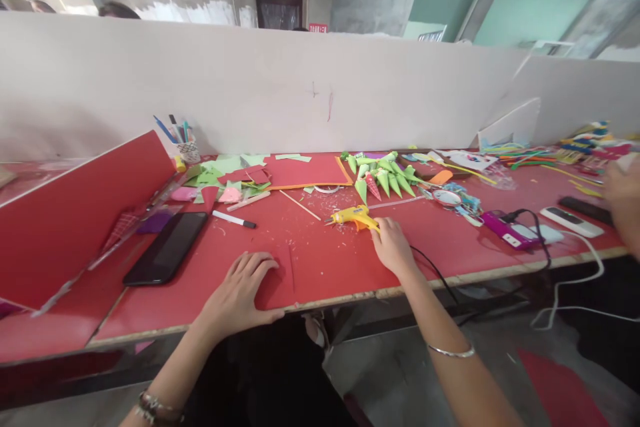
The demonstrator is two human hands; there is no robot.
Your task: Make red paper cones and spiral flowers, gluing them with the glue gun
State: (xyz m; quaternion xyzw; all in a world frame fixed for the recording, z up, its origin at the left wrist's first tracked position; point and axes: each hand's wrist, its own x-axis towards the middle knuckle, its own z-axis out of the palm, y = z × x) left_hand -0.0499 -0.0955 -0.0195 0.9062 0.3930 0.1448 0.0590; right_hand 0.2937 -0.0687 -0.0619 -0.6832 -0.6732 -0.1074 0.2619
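My right hand (393,245) is closed around the handle end of a yellow hot glue gun (350,215), which lies on the red table with its nozzle to the left. A dark cord runs from beneath that hand toward the table's edge. My left hand (245,290) lies at the front edge, fingers stretched out over a piece of red paper (280,273) that blends into the tabletop. Behind the glue gun is a pile of green paper cones (393,177), with a red patterned cone (372,185) among them. A thin wooden stick (300,205) lies left of the nozzle.
On the left are a black phone (167,248), a marker (234,219), a pen cup (188,150) and a leaning red board (90,213). Paper scraps (220,173) lie behind. At right sit a purple power strip (515,230) and another person's hand (623,200).
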